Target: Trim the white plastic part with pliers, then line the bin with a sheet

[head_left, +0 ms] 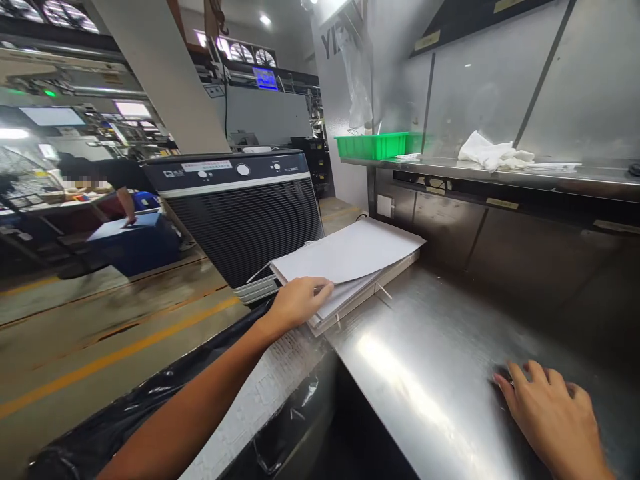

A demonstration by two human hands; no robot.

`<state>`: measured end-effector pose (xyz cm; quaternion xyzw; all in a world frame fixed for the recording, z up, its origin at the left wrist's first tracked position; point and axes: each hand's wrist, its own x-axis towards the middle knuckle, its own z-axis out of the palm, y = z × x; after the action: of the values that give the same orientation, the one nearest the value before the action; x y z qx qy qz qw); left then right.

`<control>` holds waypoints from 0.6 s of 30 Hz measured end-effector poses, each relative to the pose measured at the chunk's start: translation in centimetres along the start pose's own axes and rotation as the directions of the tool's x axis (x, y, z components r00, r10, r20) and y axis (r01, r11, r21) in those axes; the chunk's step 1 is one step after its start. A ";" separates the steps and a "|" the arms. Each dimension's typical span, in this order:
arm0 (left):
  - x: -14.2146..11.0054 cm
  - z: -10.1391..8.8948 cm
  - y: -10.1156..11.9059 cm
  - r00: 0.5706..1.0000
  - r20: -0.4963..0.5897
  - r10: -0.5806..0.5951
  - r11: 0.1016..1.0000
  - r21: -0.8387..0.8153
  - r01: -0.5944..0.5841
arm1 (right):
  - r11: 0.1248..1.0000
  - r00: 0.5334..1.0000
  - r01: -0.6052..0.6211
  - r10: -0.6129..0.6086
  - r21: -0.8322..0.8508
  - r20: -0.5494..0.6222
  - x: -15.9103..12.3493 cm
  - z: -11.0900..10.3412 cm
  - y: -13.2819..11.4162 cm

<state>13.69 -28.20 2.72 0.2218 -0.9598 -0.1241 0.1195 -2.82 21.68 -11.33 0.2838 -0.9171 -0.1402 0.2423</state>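
Note:
My left hand point(303, 300) pinches the near edge of the top white sheet point(355, 250), and that edge bows up a little from the layers below. Under it lies a stack of white sheets point(345, 298) in a shallow light-coloured tray point(370, 291), at the left end of the steel table point(430, 333). A thin pale strip point(384, 291) sticks out from the tray's side. Over at the right, my right hand point(553, 407) is low over the bare metal, fingers apart and loosely bent, holding nothing.
A green bin point(373, 147) and crumpled white cloth point(493, 152) are on a steel shelf above the table. Behind the tray stands a black slatted machine point(245, 220). Black plastic sheeting point(150, 387) lines a container below my left arm. Another person's hand point(130, 219) rests on a blue box.

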 end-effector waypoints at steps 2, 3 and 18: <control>0.1 0.2 -0.3 0.999 -0.045 -0.004 1.000 -0.028 0.003 | 0.998 0.998 0.024 -0.020 0.057 -0.067 1.4 -1.3 -1.2; 0.3 0.3 -0.5 0.997 -0.078 -0.011 0.999 -0.034 0.008 | 0.995 0.995 0.043 -0.034 0.094 -0.098 2.2 -1.9 -1.8; -12.5 4.1 3.8 0.809 -0.253 0.530 0.843 0.050 -0.536 | -0.589 0.824 -0.549 -0.263 0.593 0.502 10.3 -8.1 -11.7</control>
<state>21.92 -18.45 -2.25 -0.0433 -0.9580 -0.0672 0.2755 -0.72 5.32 -5.33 0.1205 -0.5877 0.7238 -0.3410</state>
